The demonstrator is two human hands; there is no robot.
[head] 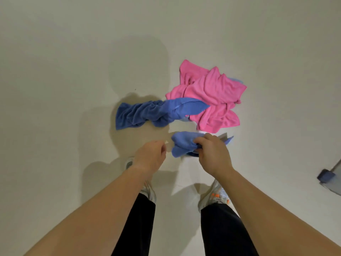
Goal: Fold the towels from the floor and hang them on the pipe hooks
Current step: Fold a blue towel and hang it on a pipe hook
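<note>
A crumpled pink towel (pixel 212 95) lies on the pale floor ahead of me. A twisted dark blue towel (pixel 153 111) lies to its left, its right end over the pink one. My right hand (pixel 212 152) grips a bunched lighter blue towel (pixel 184 143) just above the floor, in front of my feet. My left hand (pixel 149 157) hovers beside that towel on its left, its fingers loosely curled and holding nothing. No pipe or hooks are in view.
My two feet in light shoes (pixel 215 196) stand on the floor (pixel 64 89) under my arms. A dark blue block on a grey sloping piece (pixel 326 176) sits at the right edge. A light blue cloth edge (pixel 238 80) peeks out behind the pink towel.
</note>
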